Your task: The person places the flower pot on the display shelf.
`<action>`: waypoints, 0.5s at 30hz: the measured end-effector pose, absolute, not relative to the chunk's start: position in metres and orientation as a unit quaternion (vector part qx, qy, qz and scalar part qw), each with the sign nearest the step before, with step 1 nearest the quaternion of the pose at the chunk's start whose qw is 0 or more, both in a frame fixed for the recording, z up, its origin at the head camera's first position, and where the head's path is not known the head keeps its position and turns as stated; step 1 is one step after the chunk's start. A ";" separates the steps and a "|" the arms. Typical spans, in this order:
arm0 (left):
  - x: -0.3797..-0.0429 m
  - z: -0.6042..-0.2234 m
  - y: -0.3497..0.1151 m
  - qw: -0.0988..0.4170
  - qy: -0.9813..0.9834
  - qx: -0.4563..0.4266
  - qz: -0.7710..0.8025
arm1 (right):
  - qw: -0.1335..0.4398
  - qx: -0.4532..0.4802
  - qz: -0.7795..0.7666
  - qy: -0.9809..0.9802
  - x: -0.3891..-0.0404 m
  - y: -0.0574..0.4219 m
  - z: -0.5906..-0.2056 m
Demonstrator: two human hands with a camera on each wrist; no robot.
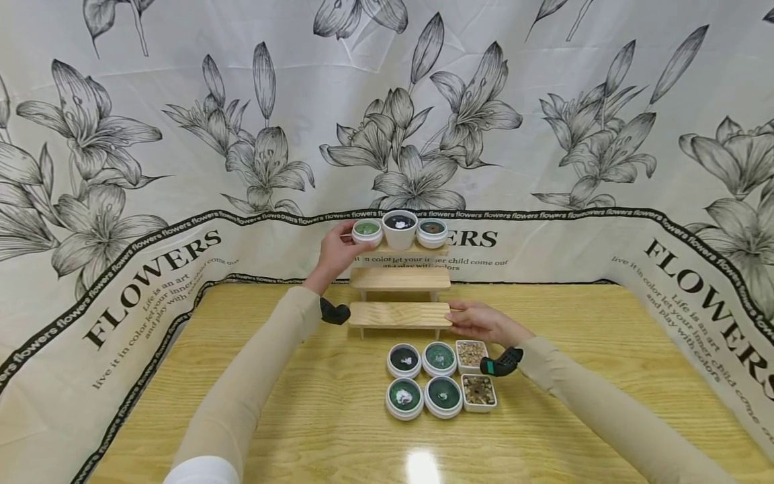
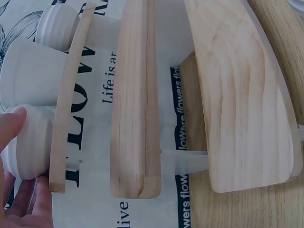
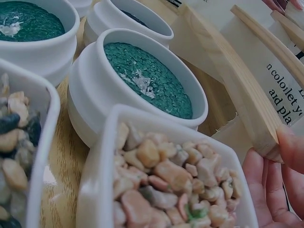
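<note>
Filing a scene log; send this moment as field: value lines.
left grip: holds small round white pot at left end of top pale wooden board
right grip: pinches right end of lowest pale wooden board
top row, rest: tapered white cup, second round white pot
surface: yellow wood-grain table
front group: four round white pots, dark or green fill; two square white pebble dishes
backdrop: white cloth, black floral print

Shelf boards (image 1: 399, 314) look smooth matt wood, the table (image 1: 290, 417) glossy, the backdrop (image 1: 193, 178) cloth.
</note>
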State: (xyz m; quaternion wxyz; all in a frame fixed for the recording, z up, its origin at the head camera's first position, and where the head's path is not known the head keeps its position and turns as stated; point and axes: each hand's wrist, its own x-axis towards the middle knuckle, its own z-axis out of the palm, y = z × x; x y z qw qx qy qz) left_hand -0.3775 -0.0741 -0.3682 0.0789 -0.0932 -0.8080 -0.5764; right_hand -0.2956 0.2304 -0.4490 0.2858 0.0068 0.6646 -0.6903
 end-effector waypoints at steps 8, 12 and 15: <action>-0.377 -0.369 -0.074 0.082 -0.796 -0.094 -0.592 | 0.283 0.004 -0.690 0.666 -0.296 0.230 -0.449; -0.375 -0.369 -0.073 0.089 -0.791 -0.089 -0.598 | 0.281 0.009 -0.691 0.666 -0.296 0.231 -0.450; -0.372 -0.369 -0.074 0.098 -0.794 -0.081 -0.594 | 0.280 0.011 -0.691 0.667 -0.295 0.230 -0.450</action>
